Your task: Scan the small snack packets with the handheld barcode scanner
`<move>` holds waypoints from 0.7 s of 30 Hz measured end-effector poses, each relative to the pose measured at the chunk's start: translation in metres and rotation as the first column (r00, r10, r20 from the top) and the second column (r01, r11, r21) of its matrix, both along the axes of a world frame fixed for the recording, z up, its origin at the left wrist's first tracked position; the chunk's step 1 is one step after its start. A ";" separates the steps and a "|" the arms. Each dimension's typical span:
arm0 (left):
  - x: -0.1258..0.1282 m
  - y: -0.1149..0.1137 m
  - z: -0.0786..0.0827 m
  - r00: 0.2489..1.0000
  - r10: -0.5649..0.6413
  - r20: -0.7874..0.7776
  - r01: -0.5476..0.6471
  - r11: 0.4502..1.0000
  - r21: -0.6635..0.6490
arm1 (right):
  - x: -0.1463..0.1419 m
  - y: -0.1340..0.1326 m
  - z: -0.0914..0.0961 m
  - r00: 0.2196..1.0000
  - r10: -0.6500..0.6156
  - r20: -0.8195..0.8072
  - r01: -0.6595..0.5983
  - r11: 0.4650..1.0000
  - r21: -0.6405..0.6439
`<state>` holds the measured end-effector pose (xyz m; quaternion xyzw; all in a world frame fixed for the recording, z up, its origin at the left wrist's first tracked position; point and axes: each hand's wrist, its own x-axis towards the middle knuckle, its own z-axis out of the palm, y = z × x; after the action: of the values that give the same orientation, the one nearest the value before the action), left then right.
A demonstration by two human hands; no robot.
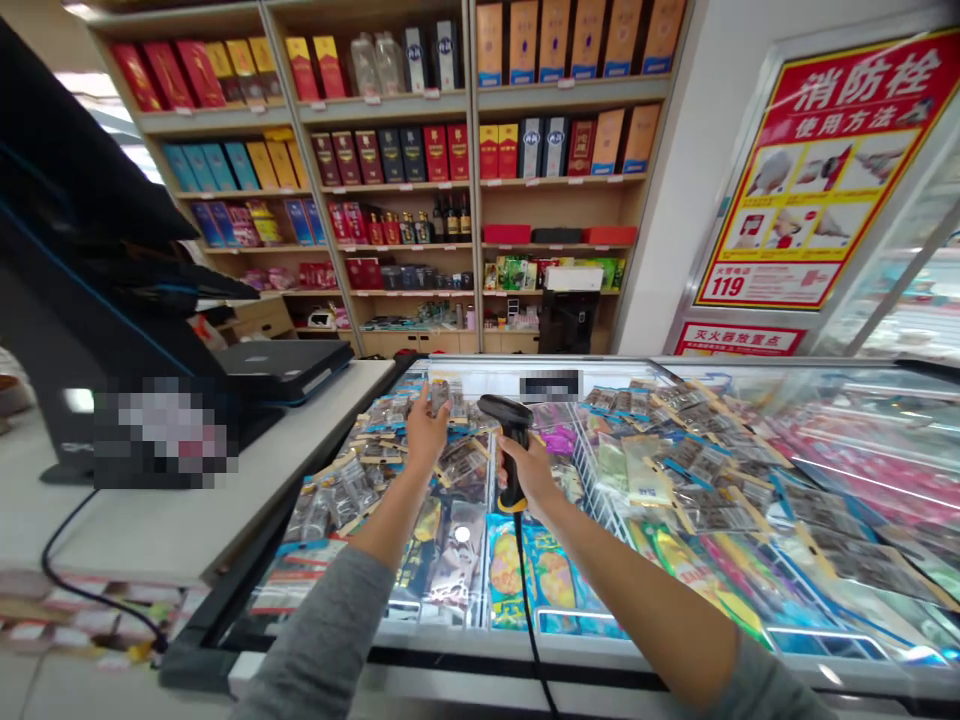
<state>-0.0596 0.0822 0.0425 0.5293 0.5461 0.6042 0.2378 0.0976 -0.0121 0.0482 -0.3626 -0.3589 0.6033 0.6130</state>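
My left hand (424, 432) is raised over a glass-topped freezer (675, 640) and pinches a small silvery packet (439, 396) upright between its fingers. My right hand (529, 470) is wrapped round the yellow-and-black grip of a handheld barcode scanner (507, 428). The scanner's black head points left toward the packet, a short gap away. Its black cable (527, 610) hangs down along my right forearm toward the freezer's front edge. Both sleeves are grey.
Several packets lie in the freezer under sliding glass. A white counter (225, 490) at left carries a black checkout terminal (82, 280) and a trailing cable. Shelves of boxed goods (420, 150) line the back wall. A red fire-hydrant poster (825, 170) hangs at right.
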 end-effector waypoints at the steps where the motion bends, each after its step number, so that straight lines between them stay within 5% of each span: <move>1: -0.021 0.000 0.008 0.995 0.061 -0.077 -0.060 0.998 0.008 | -0.013 0.006 0.004 1.000 0.028 -0.009 -0.028 1.000 -0.001; 5: -0.090 -0.002 0.024 0.914 0.166 -0.369 -0.186 0.982 -0.018 | -0.068 0.025 0.010 0.995 0.100 -0.012 -0.100 0.995 -0.013; 9: -0.119 -0.009 0.022 0.745 0.140 -0.652 -0.194 0.981 -0.011 | -0.112 0.036 0.004 0.990 0.122 0.072 -0.118 0.991 -0.057; 12: -0.122 -0.014 0.019 0.656 0.128 -0.744 -0.227 0.973 -0.032 | -0.131 0.040 -0.002 0.985 0.130 0.117 -0.118 0.987 -0.106; 15: -0.119 -0.017 0.019 0.650 0.087 -0.755 -0.195 0.979 -0.055 | -0.134 0.040 -0.004 0.983 0.137 0.121 -0.122 0.985 -0.125; 21: -0.088 -0.020 0.029 0.709 0.112 -0.696 -0.045 0.993 0.113 | -0.089 0.037 0.008 0.990 0.130 0.046 -0.127 0.990 -0.065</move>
<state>-0.1478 0.0626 0.0712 0.7050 0.5904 0.3913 -0.0363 0.0086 0.0253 0.0565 -0.3725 -0.3777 0.6434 0.5520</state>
